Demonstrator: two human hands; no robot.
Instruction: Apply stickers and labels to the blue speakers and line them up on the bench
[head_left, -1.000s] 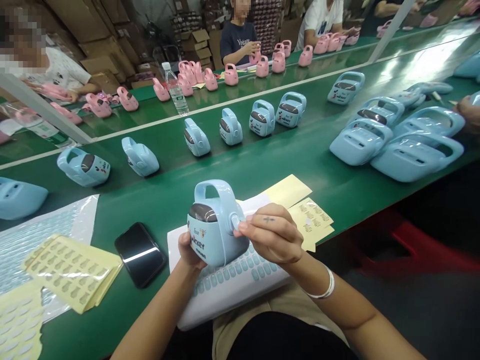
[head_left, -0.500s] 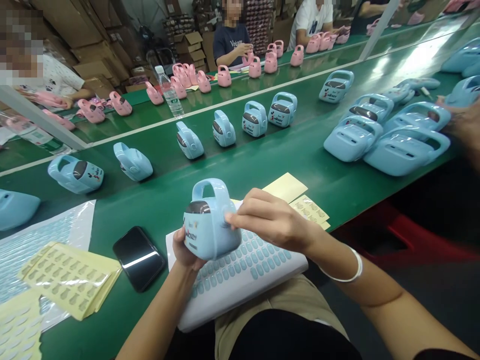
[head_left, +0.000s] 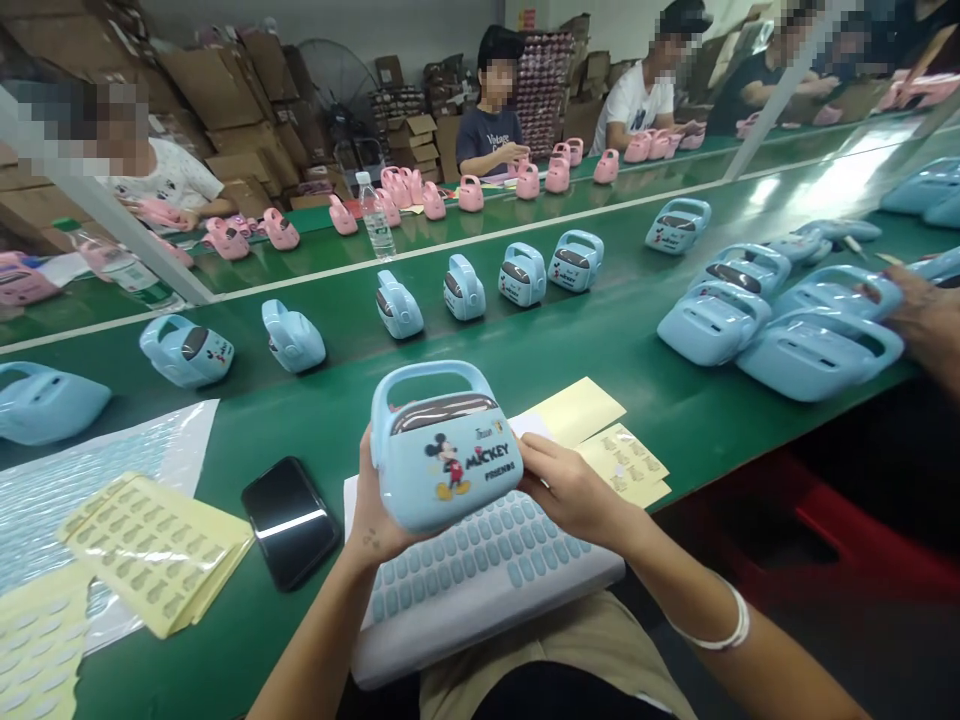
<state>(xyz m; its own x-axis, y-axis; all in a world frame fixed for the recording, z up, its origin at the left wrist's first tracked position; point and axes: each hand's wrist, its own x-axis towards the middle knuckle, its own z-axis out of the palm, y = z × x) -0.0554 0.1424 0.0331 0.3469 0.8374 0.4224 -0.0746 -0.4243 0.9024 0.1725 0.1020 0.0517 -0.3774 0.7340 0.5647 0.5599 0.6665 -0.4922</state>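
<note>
Pale-blue sticker sheet [head_left: 480, 575] lies nearest, and just above it the left hand [head_left: 373, 520] and right hand [head_left: 574, 492] clasp the blue Mickey case [head_left: 444, 460] upright by its ends, with a black phone [head_left: 290, 522] left of it and, beyond, what look like matching cases [head_left: 522, 273] on the belt.

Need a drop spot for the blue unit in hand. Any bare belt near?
Bare green belt between the held blue unit and the row of blue units; also between the phone and that row. Crowded: stacked units on the right, sticker sheets on the left.
</note>
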